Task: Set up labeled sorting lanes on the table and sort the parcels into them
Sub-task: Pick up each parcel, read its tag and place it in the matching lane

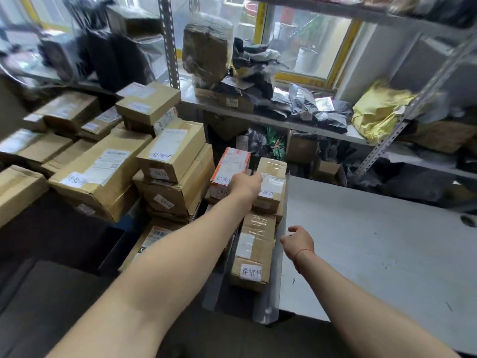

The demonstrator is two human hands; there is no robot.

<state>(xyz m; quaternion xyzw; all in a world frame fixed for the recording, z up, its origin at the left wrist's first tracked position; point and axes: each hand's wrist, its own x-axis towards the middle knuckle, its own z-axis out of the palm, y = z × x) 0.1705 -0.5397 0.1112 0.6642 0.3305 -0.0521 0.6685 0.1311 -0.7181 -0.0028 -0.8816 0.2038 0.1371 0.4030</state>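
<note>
My left hand (245, 186) reaches onto the taped box (271, 187) beside the orange parcel (229, 164); I cannot tell how its fingers lie — they are hidden behind the hand. The box's long axis runs away from me, along the desk (374, 241) edge. My right hand (299, 242) hovers over that edge, fingers loosely curled, holding nothing — bare desk spreads to its right.

Brown labelled parcels (254, 254) stacked left of grey table (374, 241); orange-white parcel (229, 166) upright behind
</note>
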